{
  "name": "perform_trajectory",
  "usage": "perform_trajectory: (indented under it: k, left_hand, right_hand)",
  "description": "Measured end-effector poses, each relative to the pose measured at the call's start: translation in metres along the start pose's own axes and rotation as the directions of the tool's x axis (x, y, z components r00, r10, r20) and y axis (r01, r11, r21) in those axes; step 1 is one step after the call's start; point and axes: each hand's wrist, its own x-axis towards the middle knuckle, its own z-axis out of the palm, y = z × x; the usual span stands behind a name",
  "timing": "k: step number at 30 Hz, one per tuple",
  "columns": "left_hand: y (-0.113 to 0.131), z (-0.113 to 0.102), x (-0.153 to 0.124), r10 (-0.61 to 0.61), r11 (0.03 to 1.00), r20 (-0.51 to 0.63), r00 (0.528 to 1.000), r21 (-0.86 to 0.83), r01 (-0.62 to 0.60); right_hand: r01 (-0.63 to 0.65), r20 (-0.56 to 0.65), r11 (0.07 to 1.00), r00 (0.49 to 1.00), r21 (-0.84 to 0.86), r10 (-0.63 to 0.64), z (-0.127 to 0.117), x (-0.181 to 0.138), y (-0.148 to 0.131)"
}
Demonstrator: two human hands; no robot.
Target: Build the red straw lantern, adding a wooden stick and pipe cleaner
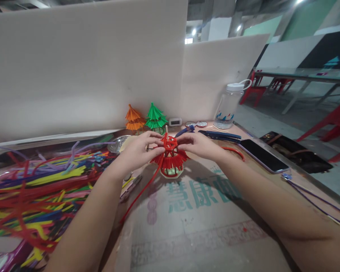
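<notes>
A small red pagoda model made of pipe cleaners [170, 160] stands on a cardboard sheet [204, 226] in the middle of the table. My left hand [140, 149] pinches its upper red frame from the left, fingers closed on it. My right hand [200, 144] pinches the same frame from the right. A long red pipe cleaner [138, 194] trails from the model down toward me on the left.
A big heap of coloured pipe cleaners [36, 189] fills the left side. Orange [134, 119] and green [155, 117] finished pagodas stand against the back partition. A water bottle [229, 105], blue pliers [219, 135], a phone [262, 155] and a dark tablet [297, 153] lie to the right.
</notes>
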Motion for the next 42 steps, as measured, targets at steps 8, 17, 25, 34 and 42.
perform_trajectory:
  k: [8, 17, 25, 34, 42]
  left_hand:
    - [0.008, 0.000, -0.001, 0.093, 0.992, 0.017, 0.996, 0.088, -0.094]
    - [0.009, 0.002, -0.003, 0.092, 0.993, 0.013, 0.996, 0.070, -0.092]
    - [0.008, 0.004, -0.001, 0.096, 0.993, -0.005, 0.995, 0.074, -0.096]
    - [0.007, 0.005, -0.001, 0.079, 0.996, -0.008, 0.997, 0.043, -0.079]
    - [0.005, 0.005, 0.001, 0.065, 0.998, -0.014, 0.998, -0.003, -0.065]
  right_hand:
    - [0.013, -0.031, 0.998, 0.999, -0.056, -0.014, 0.004, 0.004, 0.009]
    - [0.007, -0.050, 0.997, 0.999, -0.077, -0.011, 0.002, 0.004, 0.010]
    - [-0.007, -0.053, 0.997, 0.999, -0.082, 0.003, 0.004, 0.005, 0.011]
    - [-0.001, -0.045, 0.997, 0.999, -0.072, -0.002, 0.003, 0.005, 0.011]
    - [0.009, -0.050, 0.998, 0.999, -0.067, -0.013, 0.003, 0.005, 0.010]
